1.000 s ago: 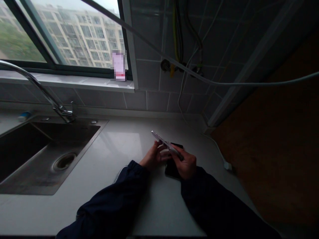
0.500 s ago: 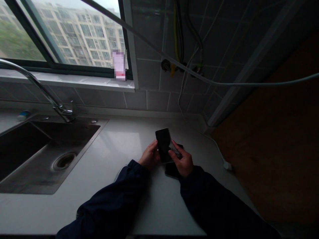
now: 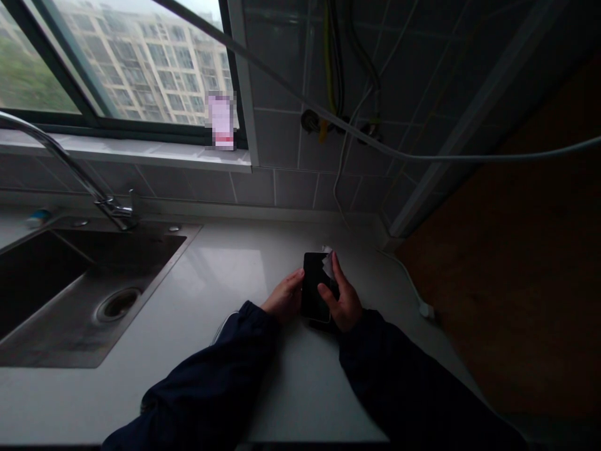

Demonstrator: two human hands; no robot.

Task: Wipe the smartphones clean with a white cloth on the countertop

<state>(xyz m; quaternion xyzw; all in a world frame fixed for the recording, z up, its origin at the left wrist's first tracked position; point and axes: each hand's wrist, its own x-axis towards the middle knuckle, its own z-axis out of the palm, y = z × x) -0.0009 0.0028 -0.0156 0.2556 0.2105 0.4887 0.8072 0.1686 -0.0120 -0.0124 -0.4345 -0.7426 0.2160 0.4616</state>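
Observation:
A black smartphone (image 3: 313, 289) is held by its left edge in my left hand (image 3: 285, 297), fingers closed on it. My right hand (image 3: 346, 304) lies along the phone's right side, thumb over the dark screen. Between its fingers and the phone's upper right corner shows a pale crumpled wipe (image 3: 327, 264), perhaps a tissue; part of it is hidden by the fingers. Beneath the phone, a second dark flat device (image 3: 322, 326) rests on the white countertop (image 3: 225, 363), mostly covered from view.
To the left is a steel sink (image 3: 154, 275) with a chrome faucet (image 3: 79, 169). A white cable (image 3: 413, 289) with a plug runs along the counter's right side. Another light cable (image 3: 436, 158) hangs across the view. A pixelated pink item (image 3: 222, 122) stands on the windowsill.
The phone has shifted right and toward me, turned straighter, and now covers most of the device below. My right fingers have stretched upward, with the wipe now at the phone's top right corner.

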